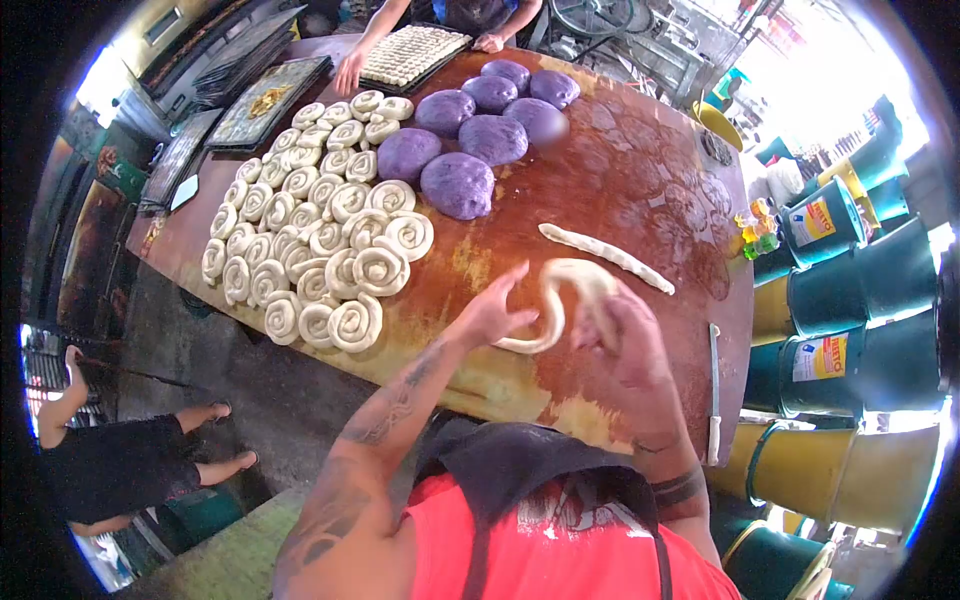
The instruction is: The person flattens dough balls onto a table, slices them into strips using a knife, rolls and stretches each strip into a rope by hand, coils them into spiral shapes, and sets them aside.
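A long rope of pale dough (552, 312) bends in a loop between my hands, its lower end lying on the table. My right hand (632, 335) is closed around the raised part of it. To the left, my left hand (494, 308) has its fingers spread beside the rope and holds nothing. Beyond my right hand, a second dough strip (607, 256) lies straight on the wooden table (590, 395). Many coiled dough spirals (380, 270) are packed together to the left of my hands. Several purple dough balls (458, 185) sit farther back.
Across the table, another person's hand (350, 72) is near a tray of small dough pieces (412, 55). A long blade (714, 380) lies at the right edge. Stacked green and yellow buckets (850, 290) line the right side. Another person (120, 460) is at lower left.
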A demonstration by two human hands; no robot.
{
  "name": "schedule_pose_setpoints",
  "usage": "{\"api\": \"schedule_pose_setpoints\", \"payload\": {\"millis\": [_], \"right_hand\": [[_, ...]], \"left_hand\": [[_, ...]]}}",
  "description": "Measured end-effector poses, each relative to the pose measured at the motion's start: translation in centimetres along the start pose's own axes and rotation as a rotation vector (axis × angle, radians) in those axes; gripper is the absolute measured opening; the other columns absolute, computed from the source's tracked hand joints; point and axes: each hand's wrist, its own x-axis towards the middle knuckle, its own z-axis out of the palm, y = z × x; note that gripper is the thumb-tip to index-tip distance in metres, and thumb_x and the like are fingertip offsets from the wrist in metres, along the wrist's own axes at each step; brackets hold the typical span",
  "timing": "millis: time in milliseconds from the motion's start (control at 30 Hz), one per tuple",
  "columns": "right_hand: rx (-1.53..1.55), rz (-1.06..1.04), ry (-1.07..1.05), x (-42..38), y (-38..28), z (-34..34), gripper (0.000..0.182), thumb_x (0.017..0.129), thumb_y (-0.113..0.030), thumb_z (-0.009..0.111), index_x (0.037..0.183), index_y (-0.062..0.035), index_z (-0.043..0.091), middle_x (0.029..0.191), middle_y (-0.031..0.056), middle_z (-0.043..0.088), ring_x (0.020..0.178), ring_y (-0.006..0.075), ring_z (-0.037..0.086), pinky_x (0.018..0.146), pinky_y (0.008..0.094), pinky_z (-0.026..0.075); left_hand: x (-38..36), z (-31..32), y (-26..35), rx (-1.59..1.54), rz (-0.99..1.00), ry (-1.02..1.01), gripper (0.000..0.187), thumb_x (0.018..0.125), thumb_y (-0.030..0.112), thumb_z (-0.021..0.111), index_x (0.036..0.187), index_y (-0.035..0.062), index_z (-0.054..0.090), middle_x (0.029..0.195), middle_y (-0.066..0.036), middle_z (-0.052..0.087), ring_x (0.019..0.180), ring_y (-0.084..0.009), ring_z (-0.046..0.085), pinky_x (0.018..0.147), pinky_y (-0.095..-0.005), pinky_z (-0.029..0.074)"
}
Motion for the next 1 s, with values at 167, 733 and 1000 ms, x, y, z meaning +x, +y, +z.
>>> {"api": "schedule_pose_setpoints", "payload": {"millis": [167, 733, 1000], "right_hand": [[-0.075, 0.237, -0.207, -0.9, 3.6, 0.5, 0.032, 0.106, -0.024, 0.055, 0.126, -0.0015, 0.064, 0.085, 0.0027, 0.064, 0.064, 0.0106, 0.060, 0.054, 0.0256, 0.047], [-0.713, 0.548, 0.023, 7.2, 16.7, -0.6, 0.062, 0.095, -0.038, 0.072, 0.141, -0.0019, 0.053, 0.119, 0.0211, 0.070, 0.094, 0.0267, 0.074, 0.086, 0.0392, 0.058], [-1.065, 0.112, 0.175, 14.0, 20.4, 2.1, 0.048, 0.078, -0.011, 0.072, 0.123, -0.0041, 0.058, 0.108, 0.0148, 0.070, 0.107, 0.0265, 0.069, 0.092, 0.0401, 0.054]], "left_hand": [[-3.4, -5.3, 0.2, 0.098, -0.088, 0.025, 0.053, 0.090, 0.014, 0.075, 0.140, 0.0055, 0.059, 0.126, -0.020, 0.065, 0.112, -0.0355, 0.066, 0.103, -0.0492, 0.049], [-7.1, -9.1, -2.8, -0.077, -0.431, 0.124, 0.038, 0.092, 0.020, 0.075, 0.123, 0.0002, 0.067, 0.113, -0.018, 0.070, 0.105, -0.0304, 0.068, 0.096, -0.0403, 0.053], [-2.3, -3.2, -7.0, 0.084, -0.284, -0.019, 0.066, 0.074, 0.034, 0.082, 0.125, -0.0037, 0.065, 0.121, -0.027, 0.069, 0.113, -0.0414, 0.066, 0.100, -0.0474, 0.053]]}}
